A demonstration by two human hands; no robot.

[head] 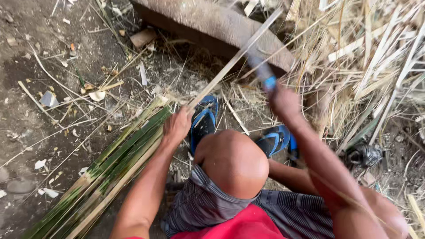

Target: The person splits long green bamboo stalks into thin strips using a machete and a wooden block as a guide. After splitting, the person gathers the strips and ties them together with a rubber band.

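Note:
My left hand (175,127) grips the lower end of a long pale bamboo strip (234,57) that slants up to the right. My right hand (283,101) is closed on a blurred tool with a blue handle (267,79), held against the strip near its middle. A bundle of green and tan bamboo strips (110,172) lies on the ground just left of my left hand. My knee (232,161) rises between the two arms, and my feet wear blue sandals (203,121).
A thick grey log or slab (221,26) lies across the top. Piles of dry pale splints and straw (376,57) fill the right side. Bare dirt with scraps and chips (48,99) spreads on the left. A dark crumpled object (364,155) sits at right.

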